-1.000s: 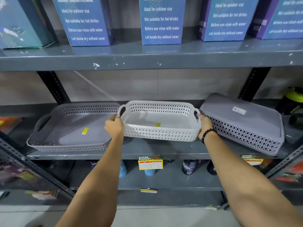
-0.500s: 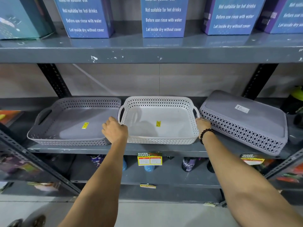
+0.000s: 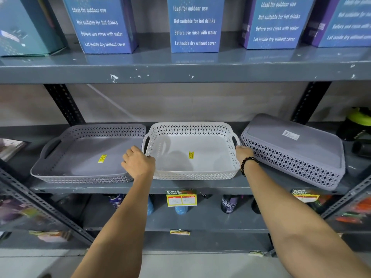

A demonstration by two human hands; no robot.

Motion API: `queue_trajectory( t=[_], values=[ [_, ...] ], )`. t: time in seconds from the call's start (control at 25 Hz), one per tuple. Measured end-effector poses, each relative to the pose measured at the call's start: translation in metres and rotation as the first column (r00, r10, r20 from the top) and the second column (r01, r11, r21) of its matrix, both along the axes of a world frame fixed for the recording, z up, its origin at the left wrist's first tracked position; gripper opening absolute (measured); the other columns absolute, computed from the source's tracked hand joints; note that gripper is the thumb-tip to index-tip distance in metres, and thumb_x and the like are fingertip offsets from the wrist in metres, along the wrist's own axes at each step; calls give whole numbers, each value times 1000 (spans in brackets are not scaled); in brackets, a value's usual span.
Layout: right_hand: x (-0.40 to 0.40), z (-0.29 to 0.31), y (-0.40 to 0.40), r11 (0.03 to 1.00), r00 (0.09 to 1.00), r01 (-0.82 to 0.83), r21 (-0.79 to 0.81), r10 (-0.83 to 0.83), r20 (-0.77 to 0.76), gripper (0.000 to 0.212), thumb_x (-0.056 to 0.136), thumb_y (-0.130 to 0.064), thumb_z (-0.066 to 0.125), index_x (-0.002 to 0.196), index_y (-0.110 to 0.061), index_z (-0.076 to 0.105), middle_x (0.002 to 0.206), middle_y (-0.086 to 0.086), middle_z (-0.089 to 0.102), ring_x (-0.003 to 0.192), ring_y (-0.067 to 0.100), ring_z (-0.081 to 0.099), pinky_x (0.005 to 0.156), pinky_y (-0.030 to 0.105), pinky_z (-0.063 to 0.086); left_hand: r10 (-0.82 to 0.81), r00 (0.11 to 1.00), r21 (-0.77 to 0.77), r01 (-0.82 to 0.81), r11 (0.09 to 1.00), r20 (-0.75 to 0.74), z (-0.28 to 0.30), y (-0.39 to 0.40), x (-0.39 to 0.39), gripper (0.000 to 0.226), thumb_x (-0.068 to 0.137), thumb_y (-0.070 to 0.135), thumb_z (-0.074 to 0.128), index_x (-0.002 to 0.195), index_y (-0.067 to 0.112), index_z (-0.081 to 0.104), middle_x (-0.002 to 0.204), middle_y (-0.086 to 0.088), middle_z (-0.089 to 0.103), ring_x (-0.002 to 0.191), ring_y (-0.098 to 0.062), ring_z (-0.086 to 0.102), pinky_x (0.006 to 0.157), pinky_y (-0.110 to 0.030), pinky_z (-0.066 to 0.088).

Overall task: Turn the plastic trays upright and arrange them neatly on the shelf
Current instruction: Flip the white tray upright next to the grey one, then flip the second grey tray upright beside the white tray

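Note:
Three perforated plastic trays rest on the grey middle shelf (image 3: 192, 187). The white tray (image 3: 200, 157) stands upright in the middle. My left hand (image 3: 138, 163) grips its left rim and my right hand (image 3: 244, 153) holds its right handle. Beside it on the left lies a grey tray (image 3: 88, 155), upright, with a yellow sticker inside. To the right a second grey tray (image 3: 293, 149) lies upside down, bottom up and tilted, touching my right hand.
Blue printed boxes (image 3: 194, 25) line the upper shelf (image 3: 180, 67). Bottles (image 3: 228, 203) stand on the lower shelf behind a yellow price tag (image 3: 181, 198). A green-lidded bottle (image 3: 359, 121) sits at the far right. Black slotted uprights (image 3: 64, 105) brace the back.
The white tray, held raised and tilted a second ago, now sits flat on the shelf between the grey trays. Both hands stay on its sides.

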State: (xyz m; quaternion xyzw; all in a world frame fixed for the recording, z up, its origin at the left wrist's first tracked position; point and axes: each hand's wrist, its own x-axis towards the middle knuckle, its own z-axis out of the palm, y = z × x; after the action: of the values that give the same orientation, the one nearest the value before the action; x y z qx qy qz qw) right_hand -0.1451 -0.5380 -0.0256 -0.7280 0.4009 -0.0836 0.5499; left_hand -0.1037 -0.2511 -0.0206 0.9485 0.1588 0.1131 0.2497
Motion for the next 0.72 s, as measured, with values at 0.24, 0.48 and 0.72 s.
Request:
queue_trajectory(
  t=[0.24,0.48,0.72],
  values=[
    [-2,13,-4,996,997,58,-60,-55,52,38,92,-20,46,55,-18,42,72,9,52,66,20,48,64,26,39,-160,979,-82,171,982,125,14,-39,9,38,81,12,56,117,-1,53,121,-21,58,116,-38,48,99,-45,36],
    [-34,45,-35,957,967,208,-202,-170,190,32,94,-20,46,113,-1,63,115,22,65,109,36,60,98,45,48,-437,858,-179,490,853,269,37,-145,19,36,85,13,56,116,-4,54,115,-22,62,113,-38,50,101,-41,36],
    [-82,59,-118,864,933,358,-354,-346,100,44,98,-22,39,136,-1,45,126,28,58,116,41,55,91,45,46,-656,710,-227,704,673,256,63,-252,1,40,89,16,53,123,-5,51,124,-29,56,115,-40,54,95,-42,45]
  ],
)
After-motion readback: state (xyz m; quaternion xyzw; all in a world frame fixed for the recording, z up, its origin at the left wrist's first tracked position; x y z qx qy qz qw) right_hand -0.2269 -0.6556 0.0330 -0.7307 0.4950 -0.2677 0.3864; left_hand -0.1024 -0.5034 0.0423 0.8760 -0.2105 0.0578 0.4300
